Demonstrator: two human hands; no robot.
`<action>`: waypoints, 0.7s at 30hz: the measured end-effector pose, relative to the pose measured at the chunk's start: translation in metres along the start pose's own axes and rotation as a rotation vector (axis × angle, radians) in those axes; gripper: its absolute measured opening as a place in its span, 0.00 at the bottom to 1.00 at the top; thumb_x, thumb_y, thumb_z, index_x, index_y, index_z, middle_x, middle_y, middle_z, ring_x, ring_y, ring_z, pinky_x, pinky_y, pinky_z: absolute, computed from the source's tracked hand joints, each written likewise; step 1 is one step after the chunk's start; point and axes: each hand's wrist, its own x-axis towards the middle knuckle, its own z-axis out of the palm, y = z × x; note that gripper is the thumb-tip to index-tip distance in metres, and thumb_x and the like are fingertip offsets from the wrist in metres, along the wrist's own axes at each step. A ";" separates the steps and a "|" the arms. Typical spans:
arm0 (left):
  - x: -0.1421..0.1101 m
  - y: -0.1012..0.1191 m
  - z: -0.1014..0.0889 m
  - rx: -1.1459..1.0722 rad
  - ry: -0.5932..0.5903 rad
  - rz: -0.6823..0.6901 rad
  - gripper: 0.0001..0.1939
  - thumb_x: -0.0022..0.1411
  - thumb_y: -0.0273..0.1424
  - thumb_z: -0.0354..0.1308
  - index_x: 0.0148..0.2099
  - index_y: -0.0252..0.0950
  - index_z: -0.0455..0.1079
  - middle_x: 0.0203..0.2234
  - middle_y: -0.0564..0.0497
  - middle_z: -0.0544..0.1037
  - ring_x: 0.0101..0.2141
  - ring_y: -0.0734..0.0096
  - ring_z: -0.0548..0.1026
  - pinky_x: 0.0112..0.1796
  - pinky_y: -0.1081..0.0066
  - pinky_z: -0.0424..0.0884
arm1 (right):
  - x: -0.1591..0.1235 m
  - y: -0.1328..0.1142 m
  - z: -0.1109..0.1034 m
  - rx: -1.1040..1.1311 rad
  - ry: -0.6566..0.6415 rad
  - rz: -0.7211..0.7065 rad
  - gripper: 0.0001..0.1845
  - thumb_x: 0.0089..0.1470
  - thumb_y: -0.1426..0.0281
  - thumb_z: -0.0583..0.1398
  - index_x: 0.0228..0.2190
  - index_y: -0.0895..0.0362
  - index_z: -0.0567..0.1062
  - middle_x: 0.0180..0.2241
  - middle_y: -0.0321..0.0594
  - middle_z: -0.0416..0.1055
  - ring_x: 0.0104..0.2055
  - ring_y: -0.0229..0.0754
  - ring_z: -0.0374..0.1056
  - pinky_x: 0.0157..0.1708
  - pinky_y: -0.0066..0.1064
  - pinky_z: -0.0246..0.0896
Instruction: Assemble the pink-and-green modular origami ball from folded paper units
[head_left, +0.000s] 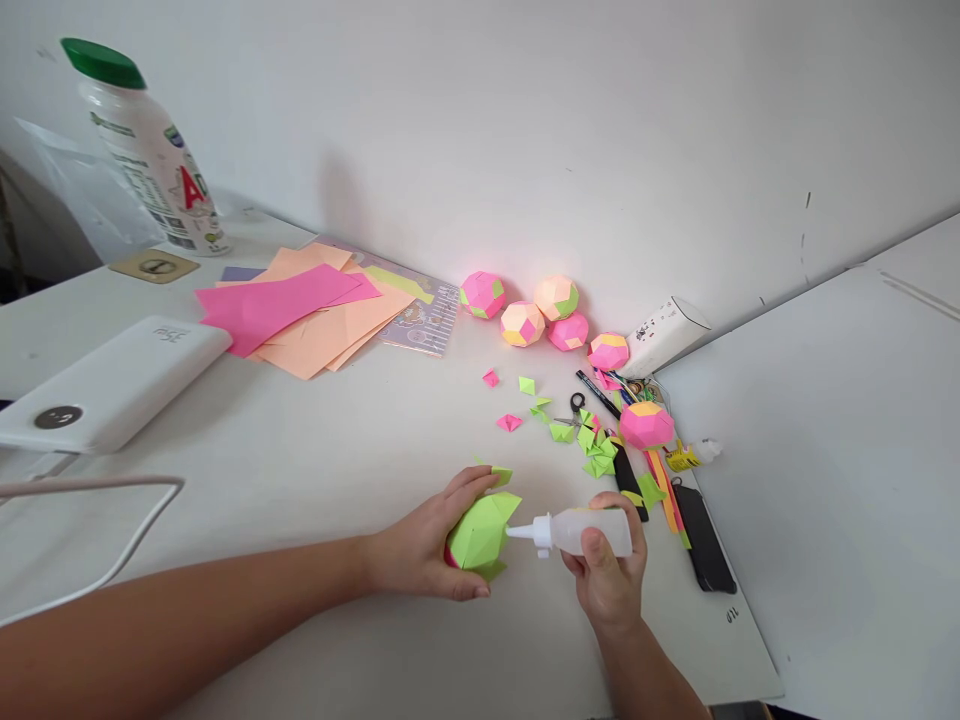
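My left hand (427,545) is wrapped round a partly built green paper polyhedron (484,530) with a pink patch, low on the white table (315,440). My right hand (609,580) grips a small translucent glue bottle (581,531) lying sideways, its white nozzle touching the green paper. Small folded green and pink paper pieces (577,432) lie scattered just beyond my hands.
Several finished pink, orange and green paper balls (555,310) sit by the wall, one (646,424) nearer. Coloured paper sheets (315,305), a white power bank (112,380) with cable, a green-capped bottle (146,145), scissors, pens and black objects (703,550) lie around.
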 end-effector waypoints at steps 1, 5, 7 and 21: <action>0.000 0.000 0.000 0.000 0.001 0.003 0.49 0.50 0.52 0.60 0.65 0.41 0.40 0.61 0.37 0.49 0.62 0.45 0.46 0.59 0.47 0.51 | 0.000 0.000 0.000 0.002 -0.001 0.000 0.14 0.48 0.61 0.65 0.33 0.51 0.66 0.17 0.26 0.59 0.13 0.28 0.51 0.11 0.19 0.50; 0.000 -0.001 0.001 0.003 0.004 0.013 0.49 0.50 0.52 0.60 0.65 0.41 0.40 0.61 0.37 0.49 0.63 0.45 0.45 0.59 0.47 0.50 | 0.000 0.000 0.000 0.002 0.000 -0.001 0.14 0.48 0.61 0.65 0.33 0.51 0.66 0.17 0.26 0.59 0.14 0.28 0.52 0.11 0.18 0.51; -0.001 -0.002 0.001 0.001 0.008 0.020 0.49 0.50 0.52 0.60 0.65 0.41 0.40 0.61 0.37 0.49 0.62 0.45 0.46 0.59 0.47 0.51 | 0.000 0.000 0.000 -0.001 0.003 -0.002 0.15 0.48 0.61 0.65 0.33 0.51 0.66 0.17 0.26 0.60 0.14 0.28 0.52 0.11 0.18 0.51; 0.000 -0.003 0.001 -0.011 0.004 -0.003 0.50 0.49 0.52 0.61 0.65 0.40 0.41 0.61 0.37 0.49 0.62 0.43 0.46 0.58 0.48 0.51 | -0.004 -0.009 0.009 -0.016 0.056 0.056 0.16 0.47 0.60 0.65 0.33 0.52 0.65 0.17 0.25 0.58 0.13 0.28 0.49 0.12 0.20 0.46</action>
